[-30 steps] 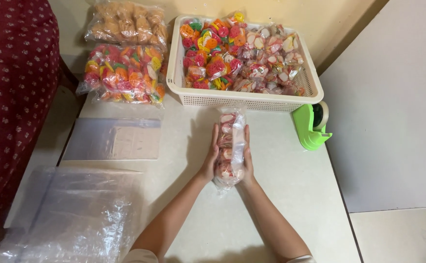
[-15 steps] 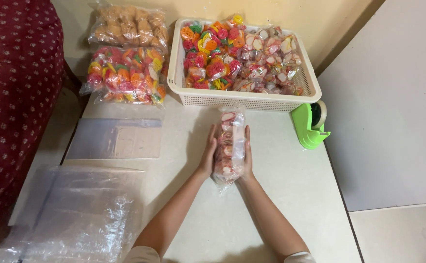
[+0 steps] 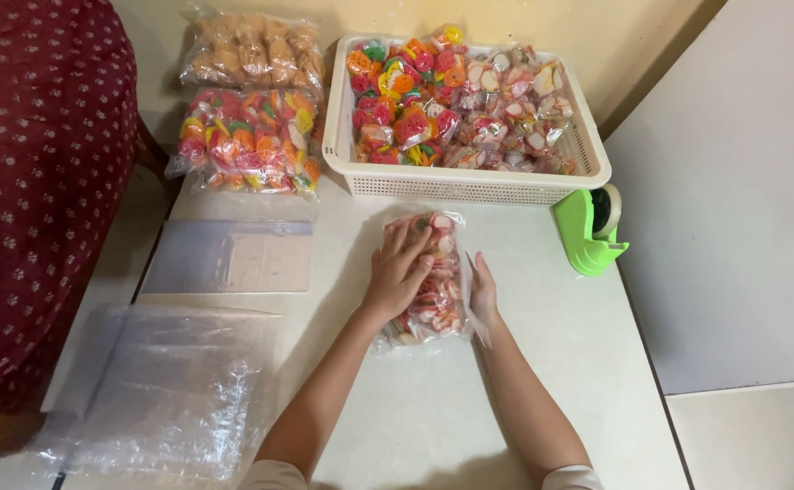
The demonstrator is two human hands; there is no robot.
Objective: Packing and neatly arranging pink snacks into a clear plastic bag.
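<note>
At the far left a dark red cloth with small pale dots [image 3: 34, 181] hangs beside the worktop [image 3: 560, 363]. Next to it, at the near left of the pale surface, lies a heap of crinkled clear plastic bags [image 3: 170, 390], and beyond that a flat stack of smaller clear bags [image 3: 229, 257]. At the back left sit two filled packs: one of brown snacks [image 3: 252, 50] against the wall and one of bright red, orange and green snacks [image 3: 247, 141] just in front of it.

In the middle of the worktop lies a clear bag of pink-and-white snacks [image 3: 433, 281], just in front of the basket. The person's left hand [image 3: 397, 272] rests flat on top of it, fingers spread and pressing down. The right hand [image 3: 483, 292] stands edge-on against the bag's right side, fingers straight. The two hands are apart, with the bag between and under them; neither is closed around it.

Behind the bag stands a cream plastic basket [image 3: 469, 186] filled with small packs, colourful ones on its left, pink-and-white ones on its right. Just right of the basket's near corner sits a green tape dispenser [image 3: 590, 231].
</note>
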